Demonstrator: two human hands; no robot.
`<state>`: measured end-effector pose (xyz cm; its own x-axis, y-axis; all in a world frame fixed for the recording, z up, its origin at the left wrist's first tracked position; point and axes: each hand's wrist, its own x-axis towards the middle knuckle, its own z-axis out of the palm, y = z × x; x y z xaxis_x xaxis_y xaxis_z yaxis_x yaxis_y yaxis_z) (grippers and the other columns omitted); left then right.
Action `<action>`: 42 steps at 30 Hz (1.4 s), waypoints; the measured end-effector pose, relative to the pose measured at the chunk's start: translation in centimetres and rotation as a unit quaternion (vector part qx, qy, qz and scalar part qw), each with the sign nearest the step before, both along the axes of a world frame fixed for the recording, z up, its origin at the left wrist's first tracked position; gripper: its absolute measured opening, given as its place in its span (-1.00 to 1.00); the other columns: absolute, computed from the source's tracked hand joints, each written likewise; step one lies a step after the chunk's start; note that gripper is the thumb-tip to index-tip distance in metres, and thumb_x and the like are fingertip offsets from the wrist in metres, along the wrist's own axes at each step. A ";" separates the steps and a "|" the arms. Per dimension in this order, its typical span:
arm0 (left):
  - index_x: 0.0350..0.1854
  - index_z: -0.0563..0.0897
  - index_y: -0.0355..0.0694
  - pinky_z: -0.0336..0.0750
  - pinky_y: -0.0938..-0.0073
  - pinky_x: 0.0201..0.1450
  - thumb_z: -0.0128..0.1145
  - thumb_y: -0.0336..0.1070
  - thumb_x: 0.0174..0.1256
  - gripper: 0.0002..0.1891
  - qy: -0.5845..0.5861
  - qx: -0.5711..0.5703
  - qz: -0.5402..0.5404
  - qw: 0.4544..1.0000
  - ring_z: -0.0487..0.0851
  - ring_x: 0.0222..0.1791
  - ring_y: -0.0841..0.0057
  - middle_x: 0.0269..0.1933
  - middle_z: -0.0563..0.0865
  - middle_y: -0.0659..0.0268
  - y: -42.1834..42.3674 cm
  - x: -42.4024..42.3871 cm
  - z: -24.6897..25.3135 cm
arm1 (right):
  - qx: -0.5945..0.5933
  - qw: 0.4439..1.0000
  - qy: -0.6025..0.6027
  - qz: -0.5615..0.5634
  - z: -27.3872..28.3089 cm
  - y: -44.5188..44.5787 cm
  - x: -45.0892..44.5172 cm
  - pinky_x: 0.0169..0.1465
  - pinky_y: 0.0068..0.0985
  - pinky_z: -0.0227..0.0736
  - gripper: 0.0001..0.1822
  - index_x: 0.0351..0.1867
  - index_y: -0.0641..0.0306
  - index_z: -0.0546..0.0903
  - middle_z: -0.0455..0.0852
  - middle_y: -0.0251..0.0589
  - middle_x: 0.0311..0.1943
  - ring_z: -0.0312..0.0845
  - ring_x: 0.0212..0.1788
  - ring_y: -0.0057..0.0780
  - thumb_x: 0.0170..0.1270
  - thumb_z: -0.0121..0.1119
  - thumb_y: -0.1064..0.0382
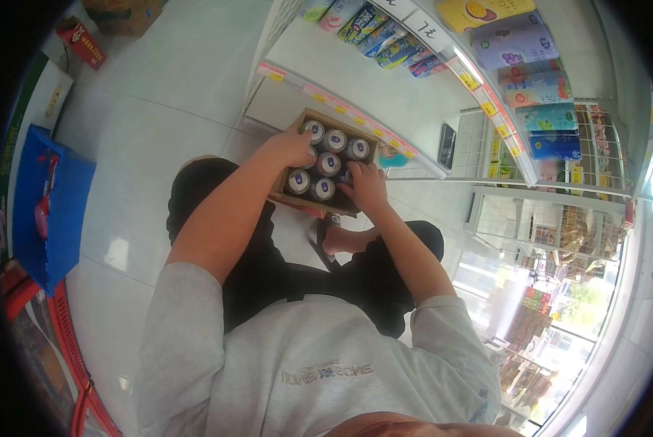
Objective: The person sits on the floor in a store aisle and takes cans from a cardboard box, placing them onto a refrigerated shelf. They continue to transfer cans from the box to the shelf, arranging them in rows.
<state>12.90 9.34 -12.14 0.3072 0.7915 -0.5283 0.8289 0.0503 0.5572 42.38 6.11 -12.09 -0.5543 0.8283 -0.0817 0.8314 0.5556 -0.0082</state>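
Note:
An open cardboard box [342, 210] sits in front of my knees, beside the lowest shelf. Inside it several metal drink cans [329, 164] stand upright, their lids and pull tabs facing up. My left hand [292, 147] reaches over the box's left side, its fingers around a can [308, 157] that it partly covers. At the box's right side my right hand [366, 185] has its fingers curled on another can [347, 176], mostly hidden beneath them. A dark gap shows in the box's near right corner.
Above the box, a white shelf [359, 71] with a price strip [337, 106] holds drink cans [363, 24]. A phone-like dark device [447, 146] lies at its right end. Wire racks [468, 131] stand to the right. Leftward are a blue bin [75, 207] and a red box [83, 43].

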 end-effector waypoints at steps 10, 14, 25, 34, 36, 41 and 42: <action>0.82 0.24 -0.13 0.59 -0.06 0.52 0.40 0.16 0.49 -0.02 -0.007 0.004 -0.004 1.000 0.64 0.49 -0.23 0.58 0.50 -0.33 0.2 0.1 -0.4 | 0.028 0.999 0.042 -0.016 -0.2 -0.8 -0.1 0.30 0.00 0.49 -0.29 0.36 0.07 0.63 0.63 -0.14 0.26 0.60 0.30 0.00 0.18 0.66 0.08; 0.82 0.24 -0.14 0.58 -0.07 0.53 0.42 0.15 0.47 -0.01 -0.012 0.006 -0.004 1.000 0.63 0.50 -0.23 0.57 0.53 -0.31 0.4 -0.3 -1.2 | 0.042 0.999 0.005 0.015 0.4 -1.1 0.0 0.30 -0.01 0.47 -0.29 0.36 -0.02 0.64 0.65 -0.15 0.24 0.57 0.31 -0.03 0.14 0.66 0.12; 0.85 0.17 -0.10 0.44 -0.12 0.65 0.42 0.18 0.47 0.04 0.030 0.040 0.014 0.999 0.39 0.68 -0.26 0.79 0.12 -0.31 0.1 0.4 -2.0 | 0.072 0.997 0.031 0.011 -0.6 -1.6 0.8 0.23 -0.05 0.44 -0.28 0.35 -0.09 0.67 0.68 -0.23 0.16 0.57 0.25 -0.09 0.07 0.62 0.15; 0.79 0.38 0.14 -0.08 -0.52 0.79 0.53 0.32 0.32 0.02 0.069 0.288 -0.115 0.948 -0.10 0.87 -0.19 0.88 0.10 0.12 -2.3 5.2 0.4 | 0.092 0.991 0.091 -0.021 -1.0 -0.5 1.0 0.21 -0.06 0.41 -0.36 0.27 -0.11 0.71 0.70 -0.20 0.06 0.56 0.21 -0.08 0.08 0.63 0.14; 0.77 0.42 0.21 -0.09 -0.59 0.77 0.57 0.29 0.27 0.01 0.083 0.256 -0.158 0.950 -0.08 0.88 -0.16 0.88 0.10 0.15 -3.3 5.9 -0.2 | 0.106 0.989 0.098 -0.021 -1.0 -0.3 1.3 0.21 -0.06 0.41 -0.37 0.26 -0.13 0.71 0.70 -0.21 0.06 0.55 0.21 -0.07 0.08 0.63 0.14; 0.81 0.36 0.38 -0.14 -0.61 0.77 0.64 0.23 0.19 0.08 0.105 0.191 -0.185 0.958 -0.14 0.89 -0.14 0.91 0.02 0.25 -2.9 5.9 -1.0 | 0.085 0.992 0.091 -0.016 -0.9 -0.2 1.8 0.21 -0.08 0.38 -0.35 0.27 -0.16 0.72 0.70 -0.24 0.06 0.54 0.22 -0.11 0.07 0.67 0.13; 0.81 0.34 0.38 -0.16 -0.61 0.77 0.65 0.22 0.18 0.10 0.103 0.186 -0.184 0.960 -0.15 0.89 -0.15 0.92 -0.01 0.26 -2.8 5.9 -1.1 | 0.073 0.993 0.088 -0.017 -0.8 0.0 2.0 0.21 -0.09 0.37 -0.34 0.27 -0.16 0.72 0.71 -0.26 0.05 0.54 0.22 -0.12 0.07 0.68 0.12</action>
<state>18.80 6.56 -13.24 0.5207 0.7957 -0.3094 0.8473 -0.4373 0.3013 44.37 6.08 -12.90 -0.5215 0.8423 0.1362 0.8421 0.5338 -0.0767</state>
